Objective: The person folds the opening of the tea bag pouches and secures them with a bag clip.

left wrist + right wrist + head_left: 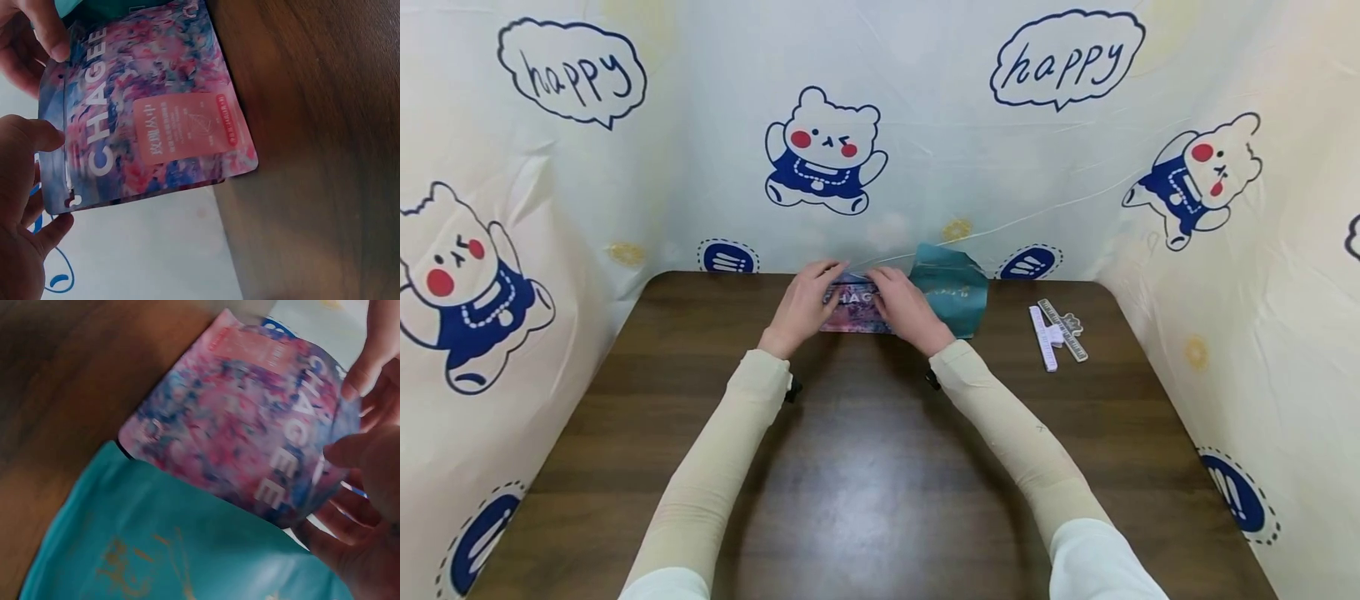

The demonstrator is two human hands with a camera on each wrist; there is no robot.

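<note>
A pink and blue patterned zip pouch [181, 69] lettered CHAGEE stands near the table's back edge. My left hand [806, 305] grips its top edge at the left, thumb on the front and fingers behind, as the left wrist view shows. On the right side of the same edge, my right hand [910, 308] pinches the pouch with its thumb in front and fingers behind. A teal pouch [958, 292] with faint gold print stands just right of the patterned one, partly behind my right hand.
Two bag clips lie on the right of the brown table [865, 467]: a white clip [1042, 337] and a greyish clip [1063, 330], crossing each other. A printed cloth [925, 167] with bears hangs behind and along both sides of the table.
</note>
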